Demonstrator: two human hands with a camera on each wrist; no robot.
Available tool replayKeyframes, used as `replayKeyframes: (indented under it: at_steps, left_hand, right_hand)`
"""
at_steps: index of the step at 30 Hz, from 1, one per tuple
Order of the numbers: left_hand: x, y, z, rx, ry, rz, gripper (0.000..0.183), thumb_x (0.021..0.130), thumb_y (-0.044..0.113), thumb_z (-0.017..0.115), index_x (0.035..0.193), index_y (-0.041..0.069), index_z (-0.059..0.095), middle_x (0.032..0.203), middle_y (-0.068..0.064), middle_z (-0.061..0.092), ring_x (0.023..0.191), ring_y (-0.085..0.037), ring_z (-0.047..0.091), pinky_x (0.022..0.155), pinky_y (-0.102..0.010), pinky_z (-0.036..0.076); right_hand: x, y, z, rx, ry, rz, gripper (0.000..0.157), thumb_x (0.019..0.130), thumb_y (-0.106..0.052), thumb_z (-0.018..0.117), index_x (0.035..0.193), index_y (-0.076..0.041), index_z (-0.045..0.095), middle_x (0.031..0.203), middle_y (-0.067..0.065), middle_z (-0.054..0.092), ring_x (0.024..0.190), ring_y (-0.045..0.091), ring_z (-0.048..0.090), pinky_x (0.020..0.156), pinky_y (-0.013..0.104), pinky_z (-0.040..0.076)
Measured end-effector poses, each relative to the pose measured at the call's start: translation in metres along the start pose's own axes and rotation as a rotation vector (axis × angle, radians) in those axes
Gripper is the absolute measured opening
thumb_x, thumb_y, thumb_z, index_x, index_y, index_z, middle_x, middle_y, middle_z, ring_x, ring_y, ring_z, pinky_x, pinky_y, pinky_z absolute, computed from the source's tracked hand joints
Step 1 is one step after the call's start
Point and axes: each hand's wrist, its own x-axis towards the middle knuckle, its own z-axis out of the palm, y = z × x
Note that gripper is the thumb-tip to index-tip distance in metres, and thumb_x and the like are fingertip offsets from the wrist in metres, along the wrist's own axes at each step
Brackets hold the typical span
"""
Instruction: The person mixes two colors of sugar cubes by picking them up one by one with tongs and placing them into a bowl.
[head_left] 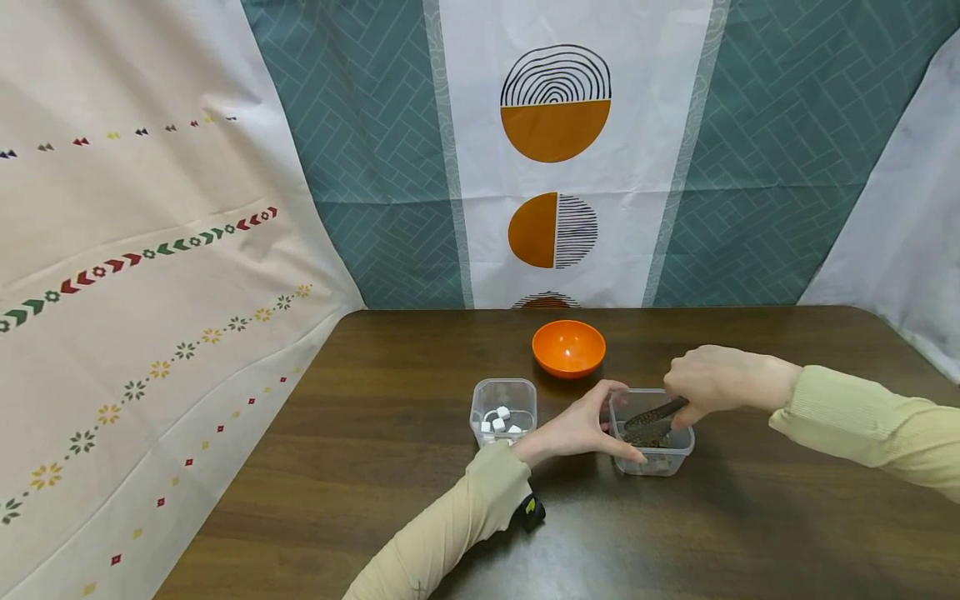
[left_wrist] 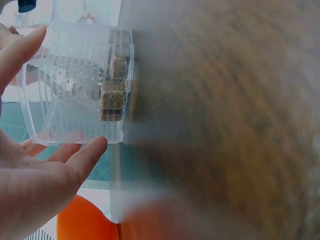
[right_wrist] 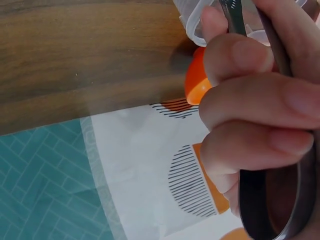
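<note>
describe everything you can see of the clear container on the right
The clear container looks like thin plastic: squarish, rounded at the corners, with ribbed walls and a rim round its open top. It stands upright on the brown table. The left hand grips it from its left, thumb and fingers apart. Brown blocks lie at its bottom, and the perforated end of the tongs, held by the right hand, reaches inside. Whether the tongs touch its walls is unclear.
</note>
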Motion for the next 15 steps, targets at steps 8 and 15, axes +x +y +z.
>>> replayKeyframes:
  at_steps: [8,15]
  left_hand:
    - [-0.0002,-0.0002,0.0003,0.009,0.008,0.002,0.077,0.071,0.012,0.077,0.132,0.014,0.030,0.127,-0.004,0.039,0.112,-0.016,0.040,0.084,-0.021,0.040]
    - [-0.0003,0.0004,0.0009,0.017,0.014,0.005,0.078,0.071,0.013,0.078,0.132,0.015,0.031,0.122,0.001,0.040,0.107,-0.010,0.041,0.084,-0.021,0.040]
  right_hand:
    - [-0.0020,0.0026,-0.0002,-0.012,0.031,-0.027,0.027,0.070,-0.036,0.075,0.060,-0.018,0.059,0.058,-0.011,0.046,0.047,0.005,0.039,0.043,0.026,0.036]
    - [-0.0061,0.0077,-0.0039,0.022,0.042,-0.014,0.026,0.072,-0.036,0.073,0.060,-0.019,0.058,0.058,-0.013,0.045,0.048,0.005,0.038,0.044,0.026,0.035]
